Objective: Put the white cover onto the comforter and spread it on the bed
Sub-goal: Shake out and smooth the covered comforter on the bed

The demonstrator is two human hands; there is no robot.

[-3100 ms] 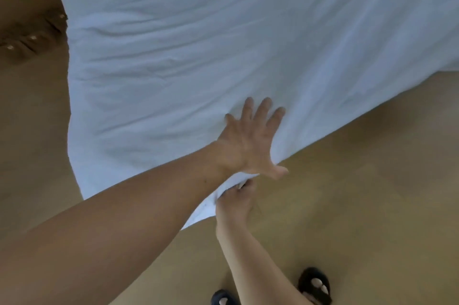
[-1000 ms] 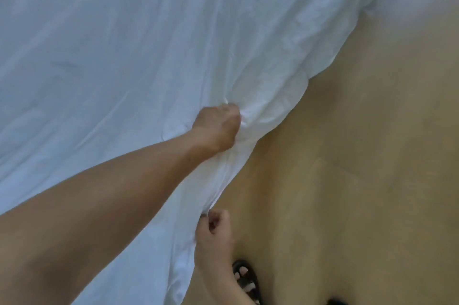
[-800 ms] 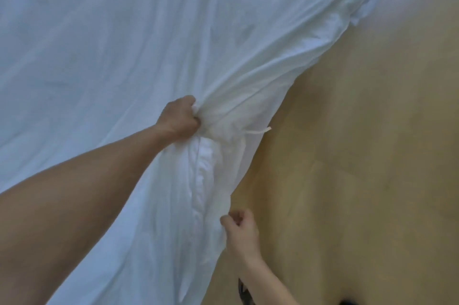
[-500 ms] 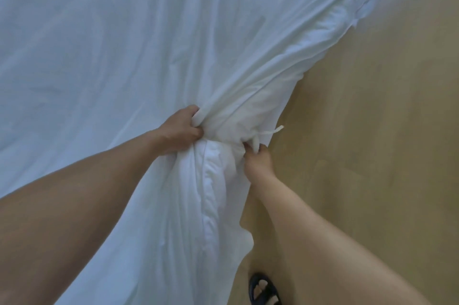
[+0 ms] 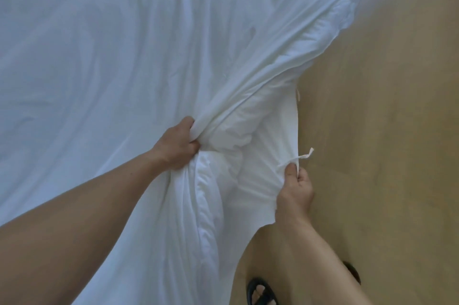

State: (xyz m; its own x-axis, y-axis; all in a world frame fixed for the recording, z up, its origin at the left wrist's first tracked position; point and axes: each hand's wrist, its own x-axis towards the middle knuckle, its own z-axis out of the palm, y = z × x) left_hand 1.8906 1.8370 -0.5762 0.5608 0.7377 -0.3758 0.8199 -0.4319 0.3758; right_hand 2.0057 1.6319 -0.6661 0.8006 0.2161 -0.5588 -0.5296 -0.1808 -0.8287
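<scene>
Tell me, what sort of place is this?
Most likely a bedroom: a big white cover lies spread wide with a puffy comforter showing at its opening, and a sandal stands on a pale wood-look floor.

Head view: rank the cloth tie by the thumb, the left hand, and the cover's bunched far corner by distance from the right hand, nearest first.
1. Cloth tie: just above the right hand, at the pinched edge.
2. Left hand: to the left, gripping a fold.
3. Bunched corner: upper right, farthest.
</scene>
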